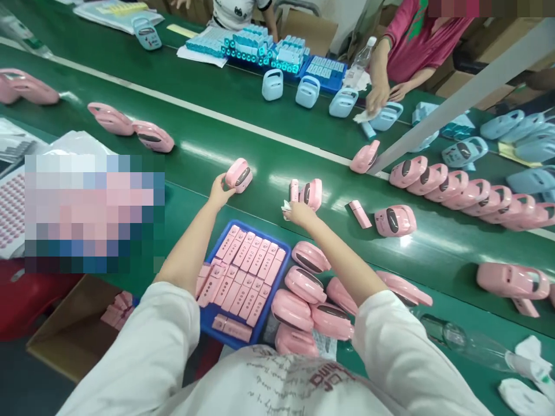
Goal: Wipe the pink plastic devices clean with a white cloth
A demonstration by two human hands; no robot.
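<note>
My left hand (221, 193) is closed around the side of a pink plastic housing (237, 173) with a handle loop and a dark oval window, at the belt's middle. My right hand (301, 214) pinches a crumpled white wipe (286, 209). Just beyond its fingers stand a pink stick-shaped piece (294, 189) and another pink housing (313, 193); whether the fingers touch either is hidden. Below my hands, a blue tray (255, 342) holds rows of pink stick-shaped pieces (234, 292). Several pink housings (292, 309) are piled beside the tray, under my right forearm.
Pink housings (446, 185) line the green belt (195, 127) at right, near a slanted grey post (459, 98). Across it, a co-worker's hand (378, 95) wipes near light-blue housings (344, 103). A clear bottle (459, 338) lies at lower right. A cardboard box (60, 346) stands lower left.
</note>
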